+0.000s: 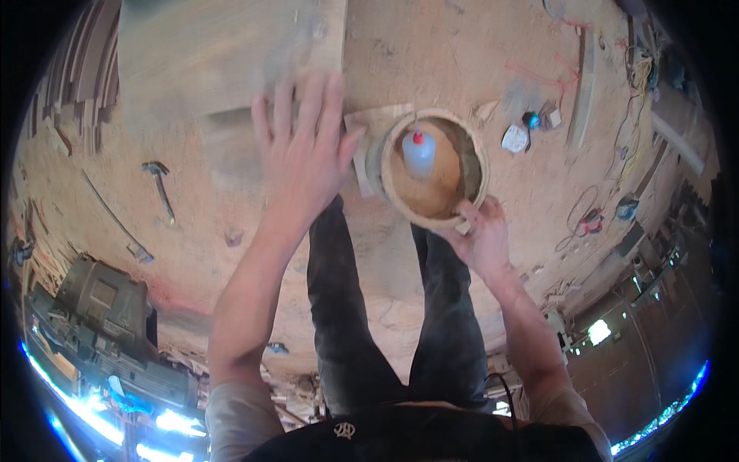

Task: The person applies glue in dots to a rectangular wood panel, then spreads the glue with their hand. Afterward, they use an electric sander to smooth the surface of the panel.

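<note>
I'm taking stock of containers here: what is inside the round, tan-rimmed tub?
The round, tan-rimmed tub, gripped at its rim by the right hand, holds a translucent whitish bottle with a red tip. The bottle hides the interior behind it.

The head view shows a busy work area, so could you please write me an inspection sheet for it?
Surface: tan, dusty floor, with scattered scraps.
Things in use: round tub with a translucent, red-capped bottle inside; pale board at upper left.
Clutter: hammer at left; stacked strips at upper left; round white item right of the tub.
Left hand: open, fingers at the board's lower edge; blurred, contact unclear.
Right hand: gripping the tub's near rim.
Cables: yellowish cord at far right.
Surroundings: dark machine at lower left; bright light along the lower rim.
</note>
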Tool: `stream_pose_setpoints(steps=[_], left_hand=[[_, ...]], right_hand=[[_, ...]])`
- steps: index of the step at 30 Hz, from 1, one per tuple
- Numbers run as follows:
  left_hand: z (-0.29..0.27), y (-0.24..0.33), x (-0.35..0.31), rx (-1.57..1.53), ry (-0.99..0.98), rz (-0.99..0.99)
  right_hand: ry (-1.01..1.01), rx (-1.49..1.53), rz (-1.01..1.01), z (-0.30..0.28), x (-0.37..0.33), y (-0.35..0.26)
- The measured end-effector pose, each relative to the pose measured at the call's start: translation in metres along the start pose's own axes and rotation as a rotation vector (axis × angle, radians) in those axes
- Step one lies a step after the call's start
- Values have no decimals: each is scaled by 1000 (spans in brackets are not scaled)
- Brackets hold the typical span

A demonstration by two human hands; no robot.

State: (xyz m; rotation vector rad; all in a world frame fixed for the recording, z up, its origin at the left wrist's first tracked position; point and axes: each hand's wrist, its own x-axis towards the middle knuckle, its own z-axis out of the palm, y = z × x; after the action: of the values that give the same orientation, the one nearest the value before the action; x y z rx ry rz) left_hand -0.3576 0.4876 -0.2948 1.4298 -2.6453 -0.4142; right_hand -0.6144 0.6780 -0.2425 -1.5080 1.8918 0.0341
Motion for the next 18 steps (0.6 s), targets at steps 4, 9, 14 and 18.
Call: stream_pose_setpoints(steps=[4, 9, 14, 18], left_hand=[[1, 0, 4, -17, 1, -11], [-14, 6, -11, -43, -83, -53], [-41, 41, -32, -314, 28, -52], [-19, 95, -13, -403, -524, 266]], right_hand=[[47, -27, -96, -6, 2, 1], [84, -83, -105, -15, 7, -4], [64, -109, -101, -25, 11, -15], [21, -134, -94, -30, 10, -27]])
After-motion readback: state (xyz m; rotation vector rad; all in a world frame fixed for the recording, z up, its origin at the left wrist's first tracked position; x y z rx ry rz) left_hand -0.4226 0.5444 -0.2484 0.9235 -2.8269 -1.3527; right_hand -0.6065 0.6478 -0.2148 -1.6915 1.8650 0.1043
